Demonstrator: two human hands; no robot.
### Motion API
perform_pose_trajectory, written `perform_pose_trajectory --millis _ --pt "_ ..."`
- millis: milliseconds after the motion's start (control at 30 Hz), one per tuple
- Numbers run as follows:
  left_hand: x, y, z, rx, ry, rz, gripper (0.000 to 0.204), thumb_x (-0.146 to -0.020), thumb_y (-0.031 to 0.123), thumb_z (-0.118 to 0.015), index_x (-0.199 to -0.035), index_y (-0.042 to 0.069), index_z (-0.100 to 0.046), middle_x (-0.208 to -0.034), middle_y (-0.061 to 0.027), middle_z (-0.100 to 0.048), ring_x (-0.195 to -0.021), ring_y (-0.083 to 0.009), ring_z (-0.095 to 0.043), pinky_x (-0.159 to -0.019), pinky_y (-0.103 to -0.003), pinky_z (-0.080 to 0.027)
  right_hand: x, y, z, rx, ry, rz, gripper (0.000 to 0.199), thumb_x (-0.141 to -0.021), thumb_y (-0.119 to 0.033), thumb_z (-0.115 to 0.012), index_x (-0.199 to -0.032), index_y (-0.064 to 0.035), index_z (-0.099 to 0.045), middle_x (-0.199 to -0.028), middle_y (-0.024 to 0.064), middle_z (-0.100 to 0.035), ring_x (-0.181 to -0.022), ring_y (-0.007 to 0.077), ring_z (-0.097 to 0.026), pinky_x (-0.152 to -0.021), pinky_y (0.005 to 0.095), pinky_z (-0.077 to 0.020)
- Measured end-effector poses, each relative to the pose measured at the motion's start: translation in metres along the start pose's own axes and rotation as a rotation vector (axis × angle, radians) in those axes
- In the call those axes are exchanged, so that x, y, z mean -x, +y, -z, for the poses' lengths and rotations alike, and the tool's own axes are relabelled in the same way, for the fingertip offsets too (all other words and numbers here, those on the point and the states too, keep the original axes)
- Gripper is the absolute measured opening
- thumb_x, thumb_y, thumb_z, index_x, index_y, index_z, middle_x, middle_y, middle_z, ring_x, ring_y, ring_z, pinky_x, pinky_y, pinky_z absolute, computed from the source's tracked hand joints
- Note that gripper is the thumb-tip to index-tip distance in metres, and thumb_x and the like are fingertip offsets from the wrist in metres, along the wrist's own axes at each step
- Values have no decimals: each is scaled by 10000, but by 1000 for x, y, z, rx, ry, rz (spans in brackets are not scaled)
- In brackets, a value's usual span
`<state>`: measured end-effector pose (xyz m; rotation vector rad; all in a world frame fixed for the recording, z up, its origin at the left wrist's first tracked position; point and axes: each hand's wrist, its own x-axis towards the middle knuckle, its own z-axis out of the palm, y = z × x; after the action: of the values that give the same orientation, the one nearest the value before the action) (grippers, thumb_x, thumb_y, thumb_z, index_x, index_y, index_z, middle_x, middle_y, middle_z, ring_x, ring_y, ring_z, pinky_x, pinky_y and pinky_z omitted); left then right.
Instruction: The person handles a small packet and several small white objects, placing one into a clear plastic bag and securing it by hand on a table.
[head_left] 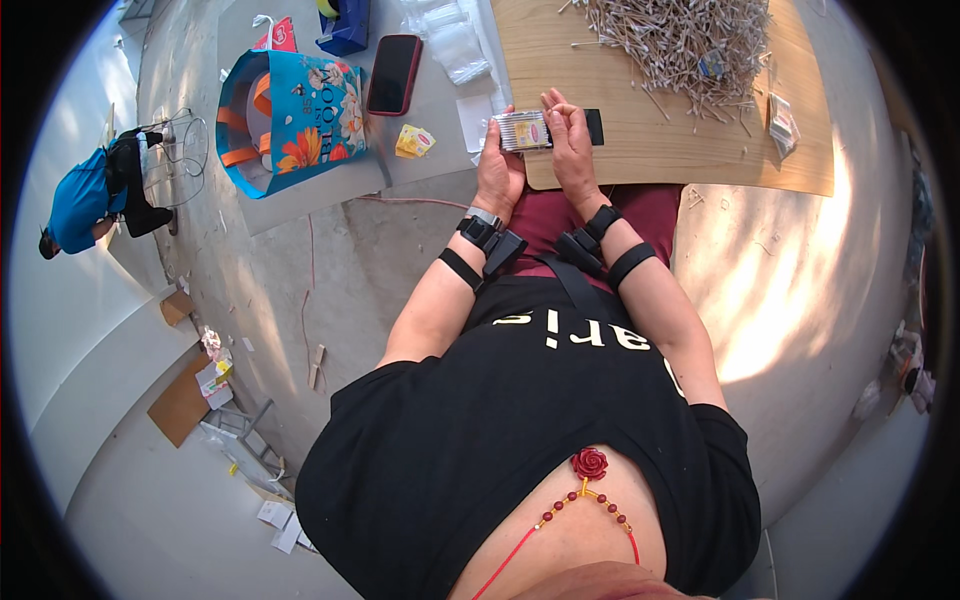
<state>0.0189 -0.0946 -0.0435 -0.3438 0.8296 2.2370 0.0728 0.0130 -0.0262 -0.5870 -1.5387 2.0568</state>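
A flat clear pack of cotton swabs (510, 131) with a yellow printed label card lies between my hands, over the table's near edge. My left hand (499, 175) grips its left end, thumb on top. At the pack's right end, my right hand (573, 150) has its fingers drawn together against it; the fingertips' exact hold is partly hidden. A black flat piece (596, 127) shows just beyond my right hand. Loose cotton swabs (690, 50) lie in a big heap on the wooden tabletop (540, 60) ahead.
Left of the pack are yellow label cards (414, 141), a phone (394, 75), clear plastic bags (455, 45), a blue tape dispenser (345, 28) and a blue floral bag (300, 120). Another small pack (782, 125) sits near the right table edge. A person (95, 190) bends at far left.
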Motion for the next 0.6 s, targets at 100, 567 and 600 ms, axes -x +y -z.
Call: perform_pose_trajectory --millis 100,567,600 --pt "0 0 0 -5 2 -3 490 -1118 407 -435 -1447 54 -516 -1332 -84 -622 -1249 -207 -582 -1118 -404 -457 0 0 0 6 -13 0 163 -1112 -130 -442 -1203 2 -472 -1585 246 -395 -1434 287 -477 -1178 362 -374" --pt "2 -7 1 -42 -80 -34 701 -1075 575 -391 -1539 49 -389 -1396 -109 -570 -1287 -222 -556 -1139 -400 -432 18 -2 -1 113 23 129 165 -1123 -149 -367 -1177 -24 -460 -1664 246 -260 -1545 340 -285 -1256 416 -227" --pt "2 -7 0 -43 -86 -37 705 -1074 577 -386 -1541 48 -384 -1397 -111 -570 -1287 -223 -557 -1139 -401 -433 20 -3 -2 138 24 138 162 -1121 -146 -369 -1174 -25 -462 -1665 246 -260 -1545 341 -284 -1254 414 -227"
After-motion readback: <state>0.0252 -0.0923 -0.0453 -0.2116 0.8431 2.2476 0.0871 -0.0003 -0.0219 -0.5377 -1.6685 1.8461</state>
